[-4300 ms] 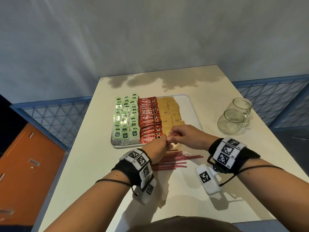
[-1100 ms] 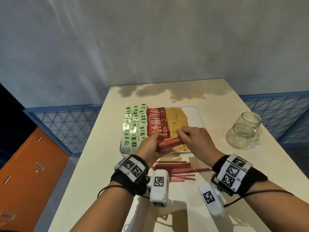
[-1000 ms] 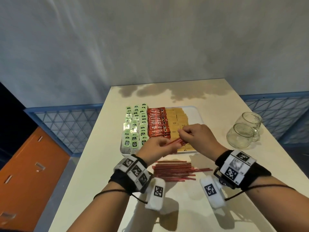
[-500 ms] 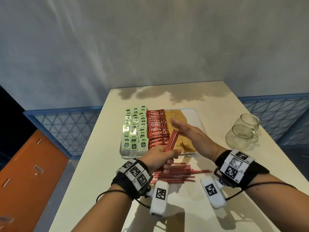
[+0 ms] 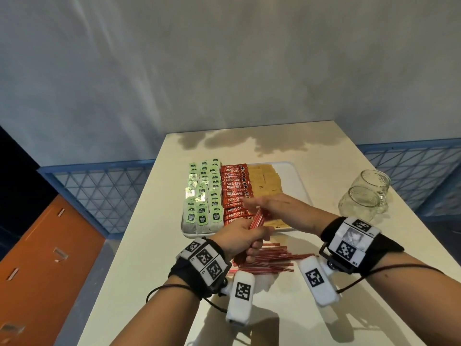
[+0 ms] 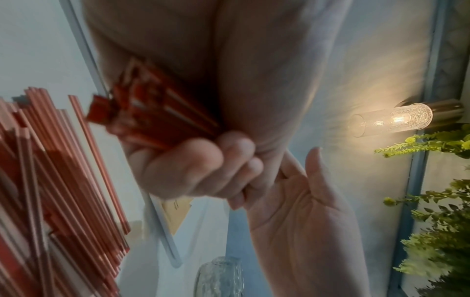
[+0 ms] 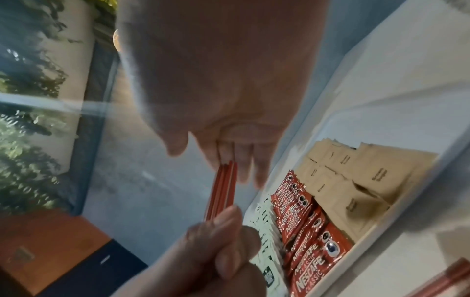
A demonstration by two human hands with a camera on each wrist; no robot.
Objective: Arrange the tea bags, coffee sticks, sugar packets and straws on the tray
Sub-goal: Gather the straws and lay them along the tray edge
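My left hand (image 5: 243, 239) grips a bundle of red straws (image 5: 257, 219) upright in its fist (image 6: 193, 168), just in front of the white tray (image 5: 298, 181). My right hand (image 5: 270, 208) is flat with straight fingers, and its fingertips (image 7: 229, 160) touch the top ends of the held straws (image 7: 221, 191). On the tray lie rows of green tea bags (image 5: 203, 196), red coffee sticks (image 5: 235, 193) and brown sugar packets (image 5: 265, 181). A loose pile of straws (image 5: 269, 258) lies on the table under my hands.
Two glass mugs (image 5: 364, 196) stand to the right of the tray. The tray's right strip is bare. The white table (image 5: 139, 245) ends at an edge on the left, with an orange cabinet (image 5: 42, 258) below. A wall lamp (image 6: 396, 120) and green plants show in the left wrist view.
The left hand has turned the straw bundle from lying across to standing upright. The right hand let go of the bundle, opened flat and now taps its top ends.
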